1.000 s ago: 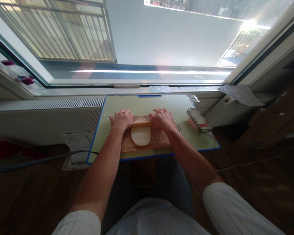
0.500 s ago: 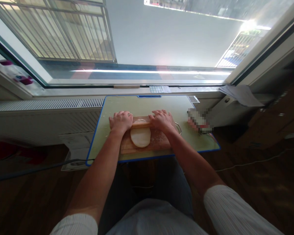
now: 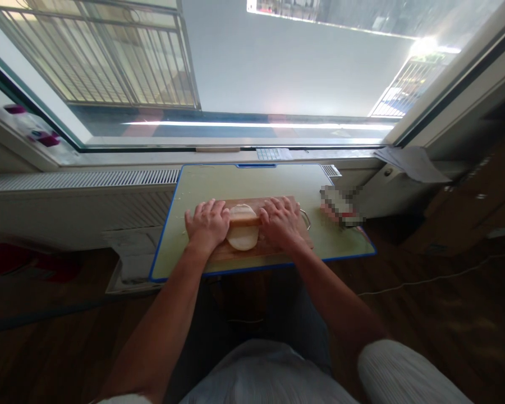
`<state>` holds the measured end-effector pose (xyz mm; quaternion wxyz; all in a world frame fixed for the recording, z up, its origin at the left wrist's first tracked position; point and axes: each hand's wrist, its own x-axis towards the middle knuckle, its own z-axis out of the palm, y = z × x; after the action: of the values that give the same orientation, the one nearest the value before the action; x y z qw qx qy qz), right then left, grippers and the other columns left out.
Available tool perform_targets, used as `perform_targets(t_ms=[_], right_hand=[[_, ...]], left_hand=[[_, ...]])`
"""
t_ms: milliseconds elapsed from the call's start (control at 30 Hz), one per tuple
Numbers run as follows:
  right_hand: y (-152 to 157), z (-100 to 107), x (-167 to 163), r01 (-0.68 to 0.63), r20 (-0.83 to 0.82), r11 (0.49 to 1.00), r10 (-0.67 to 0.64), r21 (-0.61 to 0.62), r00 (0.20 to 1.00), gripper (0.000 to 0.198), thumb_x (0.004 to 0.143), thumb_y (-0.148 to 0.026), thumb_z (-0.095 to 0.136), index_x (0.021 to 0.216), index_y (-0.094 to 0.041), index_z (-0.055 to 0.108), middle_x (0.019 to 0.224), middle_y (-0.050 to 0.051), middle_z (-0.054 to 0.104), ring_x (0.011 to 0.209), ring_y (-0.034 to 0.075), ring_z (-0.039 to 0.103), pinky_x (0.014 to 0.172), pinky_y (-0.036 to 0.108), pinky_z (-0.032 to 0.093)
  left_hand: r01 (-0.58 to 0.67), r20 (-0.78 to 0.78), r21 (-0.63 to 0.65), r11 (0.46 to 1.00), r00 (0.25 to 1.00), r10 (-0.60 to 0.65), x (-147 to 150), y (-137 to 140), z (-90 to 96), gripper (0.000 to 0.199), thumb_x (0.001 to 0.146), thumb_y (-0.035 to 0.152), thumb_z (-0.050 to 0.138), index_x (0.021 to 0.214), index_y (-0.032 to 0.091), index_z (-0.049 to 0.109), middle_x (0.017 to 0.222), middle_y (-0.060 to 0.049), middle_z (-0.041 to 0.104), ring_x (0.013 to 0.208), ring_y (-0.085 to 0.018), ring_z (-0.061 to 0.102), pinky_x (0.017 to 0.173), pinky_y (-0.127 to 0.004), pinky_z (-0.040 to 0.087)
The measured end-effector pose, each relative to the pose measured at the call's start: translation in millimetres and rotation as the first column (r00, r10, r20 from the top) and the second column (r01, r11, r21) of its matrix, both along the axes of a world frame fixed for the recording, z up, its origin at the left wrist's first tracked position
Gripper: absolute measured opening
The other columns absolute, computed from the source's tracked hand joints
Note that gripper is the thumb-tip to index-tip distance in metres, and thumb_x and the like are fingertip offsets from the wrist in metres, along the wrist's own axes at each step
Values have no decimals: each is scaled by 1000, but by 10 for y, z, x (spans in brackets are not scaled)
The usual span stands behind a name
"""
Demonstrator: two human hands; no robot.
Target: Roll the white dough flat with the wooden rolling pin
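A wooden rolling pin (image 3: 244,222) lies crosswise over a flat oval of pale dough (image 3: 242,240). My left hand (image 3: 208,224) rests over the pin's left end, fingers curled forward and pressing on it. Over the right end is my right hand (image 3: 281,220), holding it in the same way. Dough shows both in front of and behind the pin. Beneath everything is a wooden cutting board (image 3: 231,254) with a metal loop handle (image 3: 306,220) at its right. The pin's two ends are hidden under my palms.
The board lies on a larger pale green mat (image 3: 210,182) with a blue edge. At the mat's right sits a blurred-out item (image 3: 340,206). Behind are a radiator (image 3: 109,178) and a window sill. A bottle with purple parts (image 3: 37,132) stands at left, papers (image 3: 416,163) at right.
Both hands have drawn the rolling pin a little toward me over the dough. More dough now shows behind the pin and less in front.
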<state>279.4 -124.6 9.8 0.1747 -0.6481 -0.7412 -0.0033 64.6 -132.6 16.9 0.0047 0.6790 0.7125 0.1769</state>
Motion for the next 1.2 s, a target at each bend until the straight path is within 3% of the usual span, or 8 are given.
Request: perform_targets(t_ms=[267,400,667,900,1000,1200], right_hand=[[-312,-60,15,48,-52,998,-50,-45,997,54,113,-51,39,156,-26,62,169,6,53,164,35,31,134,68,17],[-454,-89,35,46,-78,999,-47,-16,996,54,112,-50,43,156,-25,62,171,6,50,164,34,31,135,67,17],[-759,-250,100,21,-142,997,-10,80,990,53,111,-48,50,157,-22,60,171,9,50,164,35,32,134,66,18],[-1045,-412,163,3,-168,988,24,157,985,59,111,-51,51,162,-20,53,170,11,51,165,35,31,135,64,15],[-1100,-418,177,7,-149,989,16,148,989,60,111,-52,51,164,-23,50,170,11,51,165,34,32,134,64,15],[-1002,-382,150,25,-115,992,-11,121,993,61,112,-53,47,165,-23,49,171,11,49,166,34,30,134,65,15]], left_hand=[[41,-28,-36,998,999,-42,-21,-324,-44,56,110,49,34,147,28,70,166,-9,57,153,-35,49,124,-58,38],[67,-14,-25,997,998,-68,-56,-482,-78,58,110,52,34,152,28,65,165,-8,58,154,-34,49,125,-55,39],[152,54,147,977,985,-161,-99,-787,-226,53,111,52,40,144,23,70,157,-9,65,146,-33,56,125,-52,40],[181,88,294,938,972,-216,-62,-1062,-317,48,109,46,51,148,22,66,154,-10,68,149,-34,54,126,-52,38],[160,102,297,941,975,-198,-38,-1106,-325,47,109,45,51,149,26,65,154,-9,68,151,-33,53,130,-54,31],[116,82,269,956,986,-143,-10,-1025,-350,46,111,49,47,149,29,65,159,-9,64,154,-33,52,135,-66,3]])
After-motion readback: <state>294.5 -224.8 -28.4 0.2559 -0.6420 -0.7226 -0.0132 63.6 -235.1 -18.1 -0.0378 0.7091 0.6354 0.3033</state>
